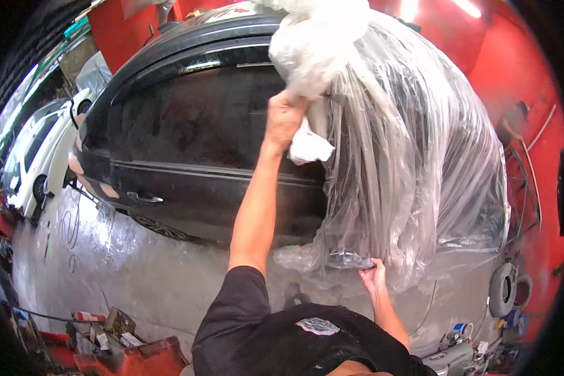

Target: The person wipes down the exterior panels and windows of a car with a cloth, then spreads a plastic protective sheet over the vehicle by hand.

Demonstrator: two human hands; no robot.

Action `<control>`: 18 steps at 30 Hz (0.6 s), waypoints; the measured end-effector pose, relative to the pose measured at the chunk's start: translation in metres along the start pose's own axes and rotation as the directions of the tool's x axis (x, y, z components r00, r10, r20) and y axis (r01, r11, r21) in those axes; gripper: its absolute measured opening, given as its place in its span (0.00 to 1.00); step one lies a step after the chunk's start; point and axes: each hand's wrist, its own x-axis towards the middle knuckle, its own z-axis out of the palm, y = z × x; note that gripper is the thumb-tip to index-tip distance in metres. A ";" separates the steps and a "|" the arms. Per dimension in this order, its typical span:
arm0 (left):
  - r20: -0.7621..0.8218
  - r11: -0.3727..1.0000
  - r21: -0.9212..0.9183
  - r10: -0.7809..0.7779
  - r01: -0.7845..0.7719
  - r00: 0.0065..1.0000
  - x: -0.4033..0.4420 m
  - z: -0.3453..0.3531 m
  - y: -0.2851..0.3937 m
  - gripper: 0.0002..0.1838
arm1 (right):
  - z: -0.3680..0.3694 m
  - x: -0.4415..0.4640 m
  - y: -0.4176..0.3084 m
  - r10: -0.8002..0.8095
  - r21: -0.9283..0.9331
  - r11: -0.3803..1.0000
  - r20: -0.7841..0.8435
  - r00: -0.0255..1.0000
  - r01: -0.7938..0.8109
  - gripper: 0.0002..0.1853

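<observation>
Clear plastic sheeting (413, 144) hangs in long folds over one end of a black car (188, 125), bunched thickly near the roof. My left hand (286, 119) is raised in front of the car's side window, its fingers closed around the gathered edge of the sheeting. A crumpled white piece (311, 145) sticks out below that fist; I cannot tell whether it is paper, cloth or part of the plastic. Lower down, my right hand (374, 274) pinches the sheeting near its bottom edge, close to the car's sill.
Tires (502, 289) lean by the red wall (482, 56) at right. Beyond the covered end is another person (514, 122). A white car (34, 150) stands at far left. Red bins (131, 358) with boxes lie at lower left, and a cable (70, 229) on the floor.
</observation>
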 end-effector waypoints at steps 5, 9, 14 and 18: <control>-0.337 0.968 -0.152 -0.243 0.202 0.910 0.039 -0.015 -0.057 0.13 | 0.000 -0.003 -0.002 0.015 -0.011 1.000 0.013 1.000 -0.015 0.13; 0.062 0.776 0.599 -0.292 0.198 0.954 0.044 0.063 -0.047 0.11 | -0.008 0.004 0.001 0.022 -0.003 1.000 0.017 1.000 -0.022 0.13; 0.468 0.741 0.666 -0.324 -0.088 0.822 -0.004 0.123 -0.093 0.13 | -0.010 0.007 0.001 0.003 0.008 1.000 0.033 0.999 -0.003 0.12; 0.518 0.841 0.540 -0.291 -0.043 0.804 -0.023 0.100 -0.098 0.19 | -0.028 0.012 0.001 0.004 -0.026 1.000 0.094 0.996 -0.001 0.14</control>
